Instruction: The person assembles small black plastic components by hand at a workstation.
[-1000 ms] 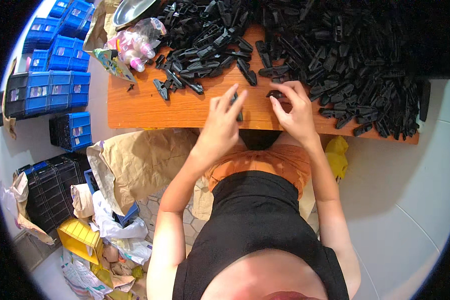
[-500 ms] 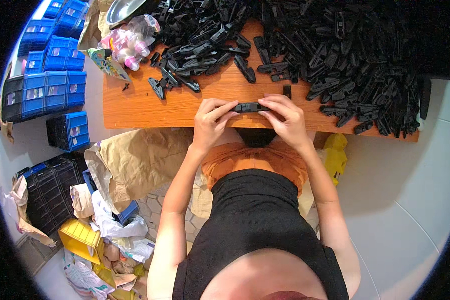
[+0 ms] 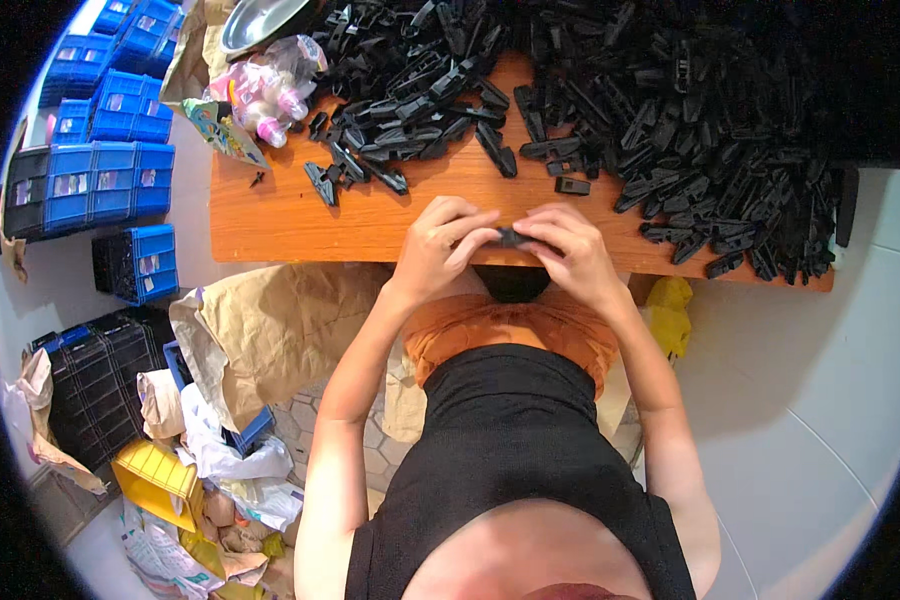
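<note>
Close to the table's front edge, my two hands meet over a small black plastic part (image 3: 510,236). My left hand (image 3: 434,246) pinches at its left side, thumb and fingers pressed together. The right hand (image 3: 574,246) grips the other end between thumb and fingertips. Most of the part is covered by the fingers, so its full shape cannot be seen. A short black piece (image 3: 572,186) lies on the wooden table (image 3: 310,226) just beyond my right hand. Farther back, long black plastic parts lie in a left heap (image 3: 420,95) and a larger right heap (image 3: 690,130).
At the table's back left are a clear plastic bag with pink-capped items (image 3: 270,95) and a metal bowl (image 3: 262,22). Blue crates (image 3: 120,180) stack along the left. Brown paper (image 3: 280,320) hangs below the table edge, near a yellow crate (image 3: 157,482) on the floor.
My hands have come closer together and slightly toward me, and the fingers now cover most of the black part. The short piece beyond my right hand shows more fully.
</note>
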{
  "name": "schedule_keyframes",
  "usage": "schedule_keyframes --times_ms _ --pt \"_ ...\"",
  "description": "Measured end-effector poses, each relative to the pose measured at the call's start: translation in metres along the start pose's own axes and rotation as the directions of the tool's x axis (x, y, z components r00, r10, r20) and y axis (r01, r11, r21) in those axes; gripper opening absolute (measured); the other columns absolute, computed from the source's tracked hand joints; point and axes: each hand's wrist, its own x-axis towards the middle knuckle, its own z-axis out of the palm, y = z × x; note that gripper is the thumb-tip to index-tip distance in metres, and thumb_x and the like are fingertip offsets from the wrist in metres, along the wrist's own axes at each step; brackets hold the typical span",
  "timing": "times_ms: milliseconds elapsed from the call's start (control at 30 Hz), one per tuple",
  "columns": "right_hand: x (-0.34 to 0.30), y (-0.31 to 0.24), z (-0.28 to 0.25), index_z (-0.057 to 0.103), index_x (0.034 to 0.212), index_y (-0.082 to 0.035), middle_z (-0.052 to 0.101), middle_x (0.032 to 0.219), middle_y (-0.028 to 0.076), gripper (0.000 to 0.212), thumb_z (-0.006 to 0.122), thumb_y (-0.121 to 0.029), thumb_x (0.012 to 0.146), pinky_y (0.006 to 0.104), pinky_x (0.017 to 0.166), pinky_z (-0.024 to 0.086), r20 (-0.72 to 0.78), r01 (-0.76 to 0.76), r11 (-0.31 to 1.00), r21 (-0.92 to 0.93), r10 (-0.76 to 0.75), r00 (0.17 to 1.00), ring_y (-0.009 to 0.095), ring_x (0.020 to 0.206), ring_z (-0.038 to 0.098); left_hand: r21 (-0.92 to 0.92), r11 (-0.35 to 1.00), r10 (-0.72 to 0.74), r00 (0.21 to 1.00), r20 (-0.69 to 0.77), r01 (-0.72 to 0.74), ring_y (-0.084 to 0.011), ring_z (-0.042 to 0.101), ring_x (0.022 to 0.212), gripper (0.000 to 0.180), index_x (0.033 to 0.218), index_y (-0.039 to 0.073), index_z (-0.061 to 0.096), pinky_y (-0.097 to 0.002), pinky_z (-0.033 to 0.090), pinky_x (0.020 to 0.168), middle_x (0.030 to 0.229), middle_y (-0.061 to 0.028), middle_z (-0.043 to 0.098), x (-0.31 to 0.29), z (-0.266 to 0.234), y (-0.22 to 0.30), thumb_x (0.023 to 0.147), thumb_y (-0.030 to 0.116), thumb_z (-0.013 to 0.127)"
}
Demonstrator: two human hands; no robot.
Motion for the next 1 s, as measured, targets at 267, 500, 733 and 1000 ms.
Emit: schedule_keyframes --times_ms 267,500,733,1000 --pt "-0.012 -0.018 -0.03 0.065 0.097 -0.002 0.06 0.102 0.013 0.022 0.071 -0.008 0.076 0.0371 0.08 0.05 0.0 -0.125 0.991 -0.044 0.125 0.992 0.031 0.092 0.06 0.349 0.937 0.045 0.979 -0.196 0.027 -0.0304 0.056 0.089 0.035 0.109 0.004 0.059 -0.0381 0.049 0.077 0.12 -0.0159 0.047 0.046 0.036 0.004 0.078 0.014 0.072" --pt "0.008 0.005 -0.025 0.062 0.105 0.003 0.057 0.1 0.015 0.026 0.065 0.0 0.079 0.0391 0.076 0.05 -0.114 -0.123 0.863 -0.491 0.076 0.991 0.032 0.092 0.059 -0.029 0.977 -0.207 0.905 -0.37 0.212 -0.0283 0.061 0.097 0.03 0.108 0.0 0.06 -0.0353 0.051 0.079 0.104 -0.015 0.064 0.005 0.026 0.01 0.079 -0.002 0.069" --pt "-0.001 0.008 -0.015 0.062 0.106 0.002 0.058 0.098 0.014 0.027 0.065 0.003 0.08 0.0382 0.071 0.05 -0.039 -0.148 0.977 -0.151 0.144 0.989 0.031 0.086 0.061 0.139 0.99 0.003 0.979 -0.203 0.026 -0.0273 0.061 0.094 0.033 0.106 0.004 0.067 -0.0356 0.05 0.079 0.102 -0.0095 0.066 -0.018 0.009 0.004 0.074 -0.003 0.07" --pt "0.006 0.007 -0.012 0.065 0.108 -0.002 0.059 0.093 0.013 0.034 0.069 0.003 0.075 0.0356 0.067 0.05 0.073 -0.076 0.997 0.001 0.076 0.994 0.029 0.079 0.062 0.093 0.994 -0.035 0.982 -0.184 0.053 -0.0248 0.061 0.088 0.033 0.104 0.008 0.07 -0.034 0.05 0.077 0.092 -0.0068 0.066 -0.018 0.008 0.0 0.073 -0.002 0.07"
